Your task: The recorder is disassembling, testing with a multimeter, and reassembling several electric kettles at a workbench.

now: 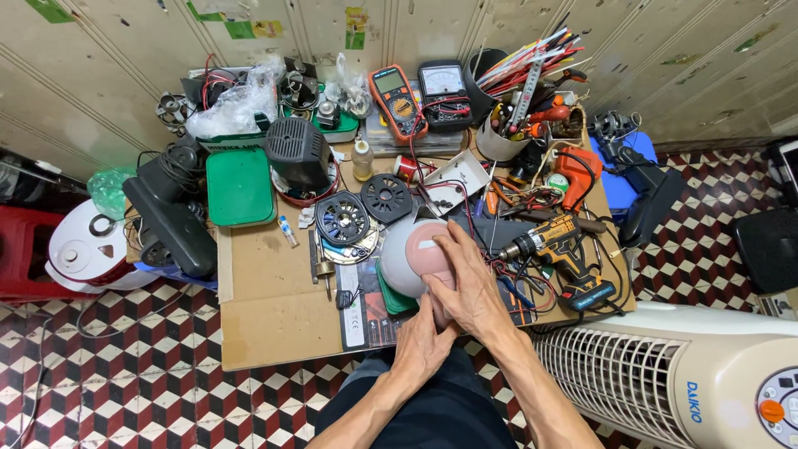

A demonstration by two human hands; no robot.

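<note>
Your right hand point(467, 278) lies spread over the pink and white rounded housing point(420, 254), fingers point(442, 241) flat across its pink top, pressing on it rather than curled around it. Your left hand point(422, 345) comes up from below and cups the housing's near underside, its fingers tucked beneath your right palm, so the two hands overlap. The housing sits at the near edge of the cardboard-covered tabletop point(266, 312), about the middle of that edge, partly on a green lid point(392, 298) and on a dark printed sheet point(370, 316). Just to its right lies a yellow and black cordless drill point(555, 246), among loose red and black wires. Just beyond the housing, towards the far edge, sit two black round vented discs point(364, 209), side by side. A green tray point(239, 187) rests nearer the left edge. At the far edge stand an orange multimeter point(394, 98) and a white cup of tools point(507, 133).
</note>
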